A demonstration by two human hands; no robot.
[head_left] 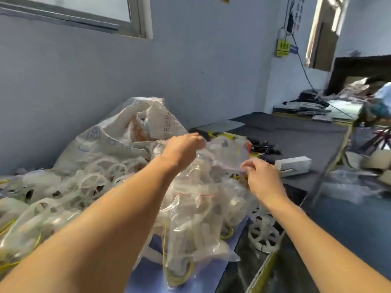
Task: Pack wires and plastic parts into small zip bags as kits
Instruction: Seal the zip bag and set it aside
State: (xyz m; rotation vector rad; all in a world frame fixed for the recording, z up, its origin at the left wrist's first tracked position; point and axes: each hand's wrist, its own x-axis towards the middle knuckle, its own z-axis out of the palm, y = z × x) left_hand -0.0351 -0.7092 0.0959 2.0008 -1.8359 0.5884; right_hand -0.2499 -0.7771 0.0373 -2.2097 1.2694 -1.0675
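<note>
I hold a small clear zip bag (227, 154) up over the table between both hands. My left hand (183, 150) pinches its upper left edge. My right hand (261, 176) pinches the zip strip at its right end. Inside the bag I make out pale plastic parts and a bit of yellow wire. Below my arms lies a heap of filled zip bags (196, 218), each with white plastic pieces and yellow wire coils. Loose white spoked plastic wheels (95, 182) are piled at the left. Another white wheel (264, 231) lies at the heap's right edge.
A large white woven sack (131, 132) slumps against the blue wall behind the heap. A white box (294, 166) and black parts (264, 148) sit on the dark table top to the right. A blue sheet (186, 280) lies under the bags. The table's right edge has a yellow strip (266, 269).
</note>
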